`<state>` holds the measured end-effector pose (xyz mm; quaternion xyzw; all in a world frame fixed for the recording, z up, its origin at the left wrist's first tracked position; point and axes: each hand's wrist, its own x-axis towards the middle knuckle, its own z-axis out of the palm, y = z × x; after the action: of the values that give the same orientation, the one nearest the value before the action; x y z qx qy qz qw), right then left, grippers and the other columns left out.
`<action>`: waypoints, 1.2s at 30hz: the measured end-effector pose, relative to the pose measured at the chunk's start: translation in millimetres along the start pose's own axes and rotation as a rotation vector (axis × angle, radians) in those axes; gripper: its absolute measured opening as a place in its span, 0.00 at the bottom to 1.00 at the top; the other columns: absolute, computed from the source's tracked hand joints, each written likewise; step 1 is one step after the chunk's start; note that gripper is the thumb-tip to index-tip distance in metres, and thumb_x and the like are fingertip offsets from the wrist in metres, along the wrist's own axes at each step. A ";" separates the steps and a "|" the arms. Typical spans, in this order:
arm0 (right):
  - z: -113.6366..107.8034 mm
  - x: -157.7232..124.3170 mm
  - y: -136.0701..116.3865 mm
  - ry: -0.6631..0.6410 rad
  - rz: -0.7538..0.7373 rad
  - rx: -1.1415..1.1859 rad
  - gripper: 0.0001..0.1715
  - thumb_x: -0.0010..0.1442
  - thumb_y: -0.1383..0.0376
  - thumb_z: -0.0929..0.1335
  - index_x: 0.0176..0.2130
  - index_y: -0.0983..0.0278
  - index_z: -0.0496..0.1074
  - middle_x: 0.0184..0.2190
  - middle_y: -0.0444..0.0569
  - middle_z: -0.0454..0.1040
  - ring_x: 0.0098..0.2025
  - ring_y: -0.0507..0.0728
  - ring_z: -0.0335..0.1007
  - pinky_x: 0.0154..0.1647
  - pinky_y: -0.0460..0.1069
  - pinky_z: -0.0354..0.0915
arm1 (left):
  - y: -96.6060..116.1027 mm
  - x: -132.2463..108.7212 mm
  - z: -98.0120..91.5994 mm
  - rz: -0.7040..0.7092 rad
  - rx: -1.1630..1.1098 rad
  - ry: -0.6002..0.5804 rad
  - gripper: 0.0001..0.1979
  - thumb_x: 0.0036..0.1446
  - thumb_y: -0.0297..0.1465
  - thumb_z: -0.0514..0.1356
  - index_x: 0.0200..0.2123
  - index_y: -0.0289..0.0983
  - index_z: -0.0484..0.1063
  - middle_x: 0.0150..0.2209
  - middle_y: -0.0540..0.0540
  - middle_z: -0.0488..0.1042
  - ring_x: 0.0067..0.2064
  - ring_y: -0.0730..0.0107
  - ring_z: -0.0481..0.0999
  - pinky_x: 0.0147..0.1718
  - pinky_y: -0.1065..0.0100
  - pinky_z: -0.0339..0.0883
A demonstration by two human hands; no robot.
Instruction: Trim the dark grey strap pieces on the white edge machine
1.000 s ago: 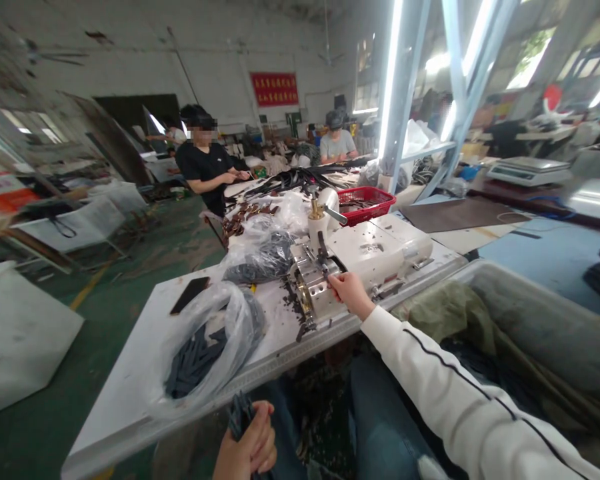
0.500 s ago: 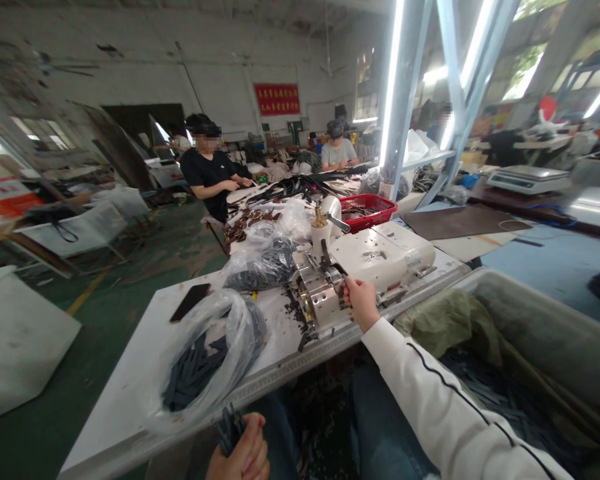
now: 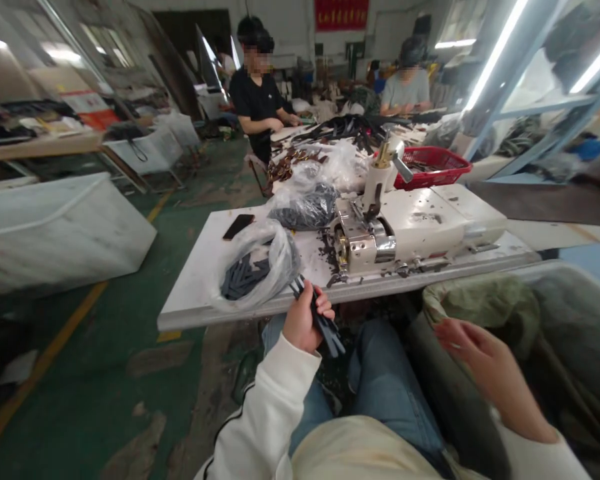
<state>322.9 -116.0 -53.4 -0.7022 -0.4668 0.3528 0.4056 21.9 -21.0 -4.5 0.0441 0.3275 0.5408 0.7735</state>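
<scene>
My left hand [image 3: 307, 317] is closed around a bundle of dark strips [image 3: 325, 327] at the table's front edge, above my lap. Just behind it, an open clear plastic bag [image 3: 285, 257] holds more dark strips [image 3: 245, 275]. My right hand [image 3: 475, 347] hovers over the bin at the right, beside its green cloth liner [image 3: 500, 303]; it is blurred and its fingertips are hard to make out. On the white table [image 3: 195, 267] stands a cream machine [image 3: 425, 223] with a metal feed part at its left end, dark scraps around it.
A phone-like dark slab [image 3: 239, 227] and a filled plastic bag [image 3: 305, 207] lie on the table. Behind are a red basket [image 3: 433, 167] and heaped strips. One person in black [image 3: 257, 100] and another in grey [image 3: 405, 90] work beyond. A white bin [image 3: 65, 233] stands left.
The view has tilted down and turned left. My right hand has left the machine and moved over the right bin. My left hand has risen with the strips to the table's edge.
</scene>
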 end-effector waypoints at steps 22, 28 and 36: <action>162.1 -42.0 -89.2 -0.313 -0.189 0.261 0.29 0.66 0.49 0.57 0.20 0.63 0.60 0.12 0.41 0.62 0.16 0.48 0.56 0.19 0.43 0.52 | -33.6 -18.7 -18.5 0.405 0.193 0.071 0.15 0.39 0.30 0.73 0.29 0.32 0.73 0.29 0.46 0.77 0.33 0.66 0.79 0.39 0.61 0.73; 161.4 -33.9 -91.1 -0.376 0.039 0.628 0.27 0.61 0.45 0.62 0.32 0.66 0.70 0.11 0.40 0.63 0.12 0.46 0.49 0.13 0.43 0.42 | -15.6 -15.3 -23.0 0.446 0.155 0.210 0.18 0.36 0.31 0.74 0.28 0.32 0.71 0.25 0.47 0.75 0.27 0.71 0.75 0.29 0.67 0.72; 148.7 -17.2 -86.1 -0.811 0.276 1.099 0.21 0.63 0.54 0.65 0.39 0.70 0.75 0.11 0.36 0.56 0.12 0.44 0.37 0.13 0.42 0.37 | -0.7 -25.3 -12.4 0.306 0.403 0.046 0.19 0.41 0.37 0.71 0.32 0.33 0.71 0.12 0.61 0.55 0.12 0.86 0.50 0.11 0.79 0.47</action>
<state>155.7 -76.2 -36.8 -0.2609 -0.2420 0.8206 0.4472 10.6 -46.8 -3.0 0.2342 0.4357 0.5761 0.6507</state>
